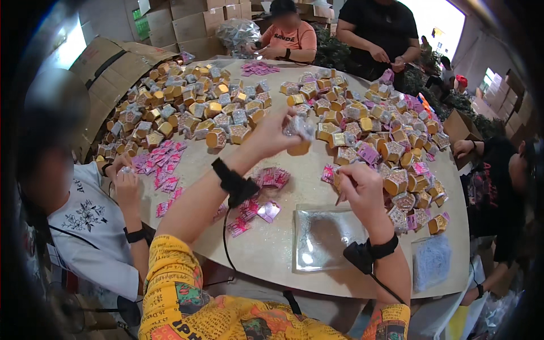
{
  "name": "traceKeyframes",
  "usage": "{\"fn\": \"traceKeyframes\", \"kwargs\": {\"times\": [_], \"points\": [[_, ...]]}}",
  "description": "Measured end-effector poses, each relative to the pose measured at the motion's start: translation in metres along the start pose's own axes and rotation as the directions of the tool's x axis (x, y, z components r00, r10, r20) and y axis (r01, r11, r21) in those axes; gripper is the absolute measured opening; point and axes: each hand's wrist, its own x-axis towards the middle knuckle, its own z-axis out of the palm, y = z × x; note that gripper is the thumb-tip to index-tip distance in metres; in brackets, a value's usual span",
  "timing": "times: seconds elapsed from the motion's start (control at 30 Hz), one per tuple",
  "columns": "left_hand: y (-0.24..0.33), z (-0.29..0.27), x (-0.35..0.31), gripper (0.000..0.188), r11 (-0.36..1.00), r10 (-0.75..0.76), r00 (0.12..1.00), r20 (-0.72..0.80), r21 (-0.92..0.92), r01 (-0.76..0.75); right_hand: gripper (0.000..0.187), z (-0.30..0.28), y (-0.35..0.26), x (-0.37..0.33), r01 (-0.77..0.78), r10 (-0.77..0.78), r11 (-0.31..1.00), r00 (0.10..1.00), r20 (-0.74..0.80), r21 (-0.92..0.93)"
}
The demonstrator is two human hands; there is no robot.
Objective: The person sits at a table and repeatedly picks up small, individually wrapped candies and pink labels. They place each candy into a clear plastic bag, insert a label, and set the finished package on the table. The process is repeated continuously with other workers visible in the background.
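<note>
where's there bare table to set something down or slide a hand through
Bare table shows between the near pink packets and the clear plastic square. A channel runs between the left gold pile and the right gold pile, with the left hand over its near end. Both piles are crowded.

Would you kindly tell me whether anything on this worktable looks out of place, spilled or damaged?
Nothing looks plainly spilled or damaged. Among the pink packets lying loosely at mixed angles in the near middle of the table, one paler packet stands out by its colour, perhaps just turned over.
</note>
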Motion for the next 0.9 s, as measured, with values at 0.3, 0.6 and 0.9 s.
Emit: {"fn": "traceKeyframes", "kwargs": {"times": [0.3,0.6,0.9], "points": [[0.049,-0.005,-0.095,0.051,0.958,0.224,0.974,-0.046,0.194,-0.211,0.004,0.046,-0.021,0.013,0.163,-0.154,0.983,0.983,0.103,-0.084],[0.055,-0.006,-0.113,0.052,0.908,0.3,0.953,-0.037,0.316,-0.274,0.004,0.044,-0.043,0.011,0.246,-0.193,0.945,0.952,0.238,-0.217],[0.06,-0.007,-0.117,0.051,0.82,0.406,0.914,-0.02,0.451,-0.354,0.007,0.041,-0.051,0.007,0.262,-0.202,0.934,0.947,0.248,-0.241]]}}
